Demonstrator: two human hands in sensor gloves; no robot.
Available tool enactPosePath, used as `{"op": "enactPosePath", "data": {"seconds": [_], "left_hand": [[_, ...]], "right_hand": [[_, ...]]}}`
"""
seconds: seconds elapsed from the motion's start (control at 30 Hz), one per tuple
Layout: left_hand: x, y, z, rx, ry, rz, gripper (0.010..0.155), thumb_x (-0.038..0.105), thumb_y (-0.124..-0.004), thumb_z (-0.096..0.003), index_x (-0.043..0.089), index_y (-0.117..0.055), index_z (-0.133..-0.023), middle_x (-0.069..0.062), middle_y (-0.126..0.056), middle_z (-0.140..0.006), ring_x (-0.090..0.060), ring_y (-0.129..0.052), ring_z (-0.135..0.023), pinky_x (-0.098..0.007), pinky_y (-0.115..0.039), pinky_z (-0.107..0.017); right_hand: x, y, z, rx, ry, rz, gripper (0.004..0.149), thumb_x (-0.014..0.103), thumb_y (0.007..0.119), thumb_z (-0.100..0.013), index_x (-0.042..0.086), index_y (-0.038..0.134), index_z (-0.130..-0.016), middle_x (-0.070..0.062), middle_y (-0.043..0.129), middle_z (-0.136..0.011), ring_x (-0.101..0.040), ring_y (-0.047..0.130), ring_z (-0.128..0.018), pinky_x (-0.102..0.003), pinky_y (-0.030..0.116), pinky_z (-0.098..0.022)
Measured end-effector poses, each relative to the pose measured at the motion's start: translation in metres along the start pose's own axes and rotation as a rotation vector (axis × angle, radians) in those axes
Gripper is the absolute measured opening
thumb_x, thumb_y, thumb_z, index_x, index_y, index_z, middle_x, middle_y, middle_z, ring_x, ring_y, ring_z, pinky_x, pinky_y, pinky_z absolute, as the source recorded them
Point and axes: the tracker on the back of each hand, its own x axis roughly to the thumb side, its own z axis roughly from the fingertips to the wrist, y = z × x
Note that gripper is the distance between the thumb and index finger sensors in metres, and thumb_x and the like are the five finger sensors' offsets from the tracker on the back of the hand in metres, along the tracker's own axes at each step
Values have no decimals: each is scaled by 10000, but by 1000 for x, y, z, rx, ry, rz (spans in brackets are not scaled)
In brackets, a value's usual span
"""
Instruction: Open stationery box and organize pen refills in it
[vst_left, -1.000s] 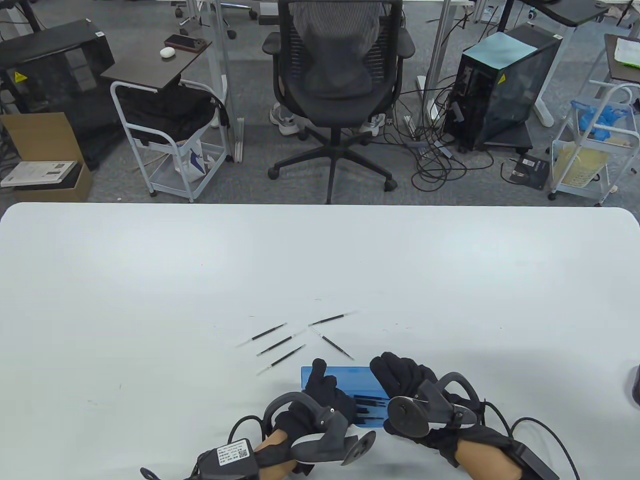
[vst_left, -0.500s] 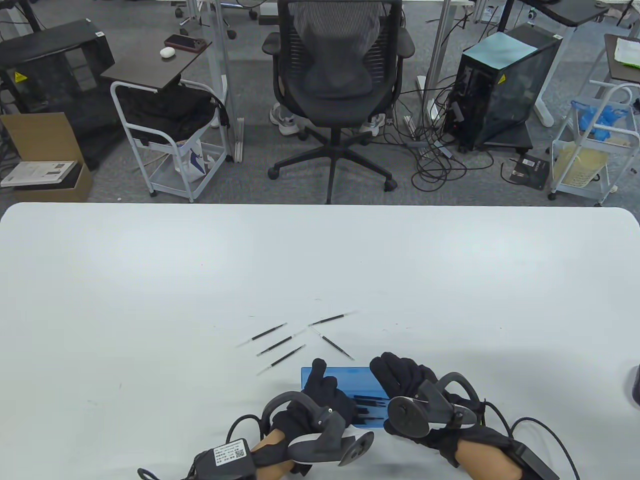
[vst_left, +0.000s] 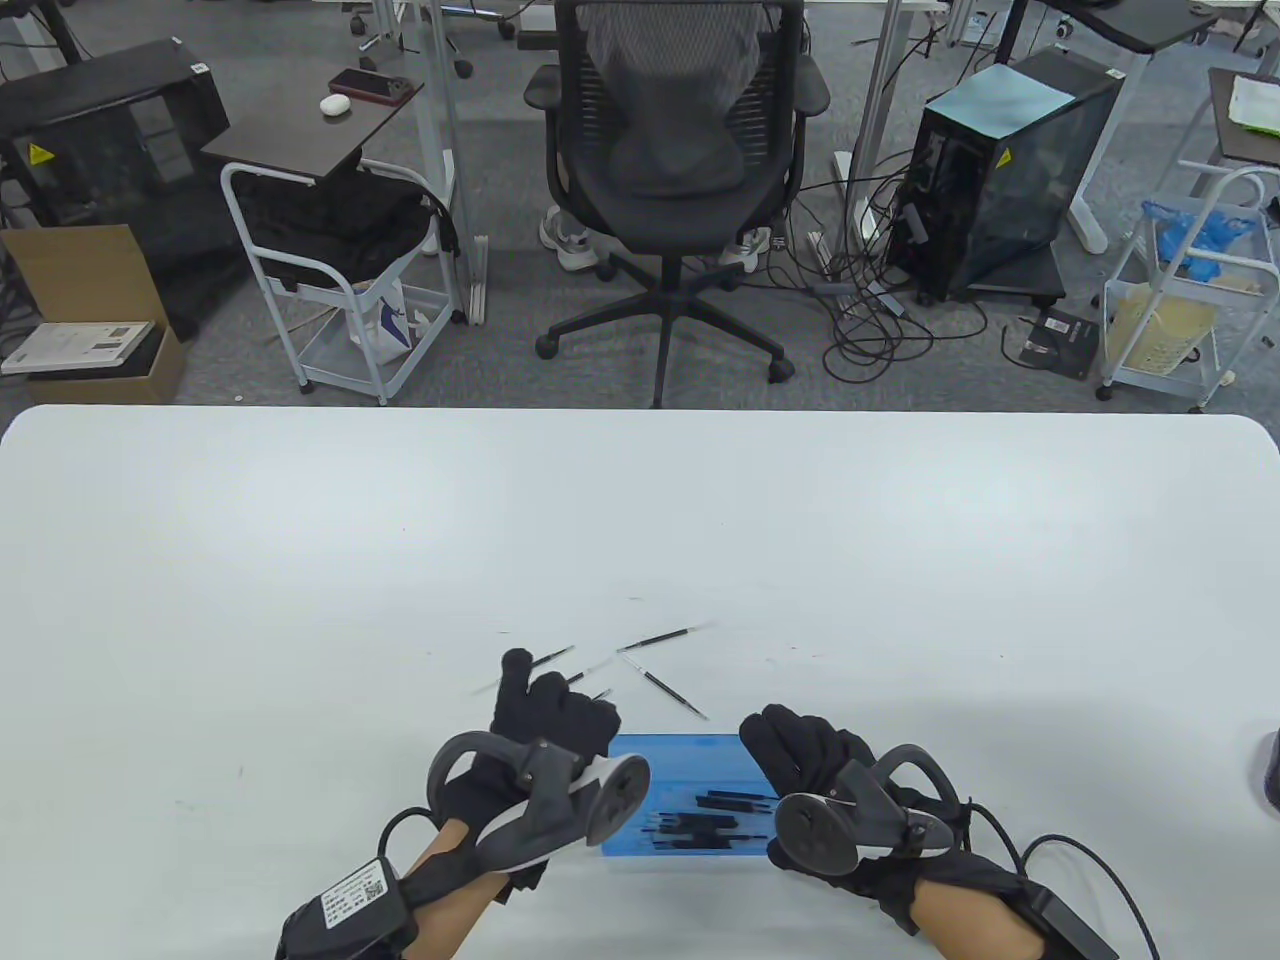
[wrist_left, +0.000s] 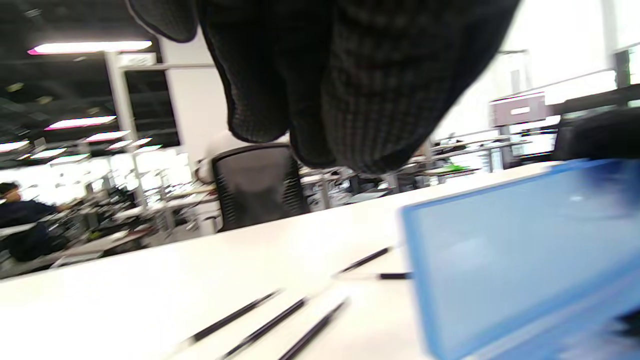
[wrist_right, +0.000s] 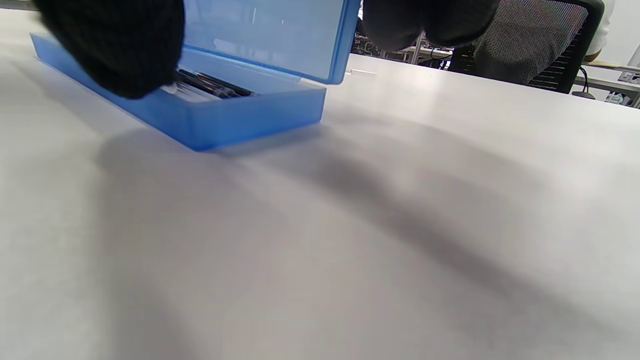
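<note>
Box (vst_left: 690, 760) open, right hand (vst_left: 810, 750) steadying its lid, left hand (vst_left: 545, 705) empty, fingers loosely curled over bench refills (vst_left: 660, 637) lower centre; pinch one next.

Translucent blue stationery box (vst_left: 690, 790) is sitting open near the front edge of the desk (vst_left: 300, 560), long side running left-right. Its lid (wrist_right: 270, 35) is standing raised off the far side, tilting back. Several black pen refills (vst_left: 715, 822) are lying inside the base, roughly parallel to the long side, bunched toward the middle and right.

Five more loose refills (vst_left: 660, 637) are lying on the desk just beyond the box, well short of desk centre: thin black barrels with pale tips. Three on the left are lying roughly parallel on a diagonal and partly hidden in the table view; two on the right are forming a shallow V.
</note>
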Motion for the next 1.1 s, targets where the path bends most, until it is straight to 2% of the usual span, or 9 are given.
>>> {"op": "enactPosePath", "data": {"seconds": [0.23, 0.47, 0.67, 1.1], "left_hand": [[-39, -38, -18, -150, 172, 17, 473, 303, -964, -455, 271, -843, -912, 67, -1003, -863, -209, -929, -928, -635, -478, -873], [-42, -67, -34, -240, 208, 81, 481, 304, -972, -447, 278, -846, -910, 74, -1004, -865, -200, -932, -930, -631, -475, -877], [-34, -81, -42, -278, 215, 70, 486, 319, -974, -442, 283, -847, -910, 80, -1002, -868, -194, -931, -933, -631, -462, -881], [-31, -91, -43, -299, 209, 66, 471, 312, -970, -451, 286, -850, -906, 83, -1000, -867, -189, -935, -930, -629, -458, -885]], "right_hand": [[0, 0, 0, 1, 0, 0, 1162, 542, 800, -454, 64, -41, -1099, -323, 123, -1183, -584, 503, -1051, -665, 555, -739], [0, 0, 0, 2, 0, -2, 1162, 541, 800, -455, 65, -42, -1099, -325, 121, -1182, -583, 504, -1051, -665, 554, -740], [0, 0, 0, 2, -1, -4, 1162, 540, 801, -455, 64, -42, -1098, -324, 120, -1182, -582, 504, -1051, -664, 554, -740], [0, 0, 0, 3, -1, -6, 1163, 541, 800, -455, 64, -44, -1097, -327, 117, -1181, -582, 505, -1051, -664, 554, -740]]}}
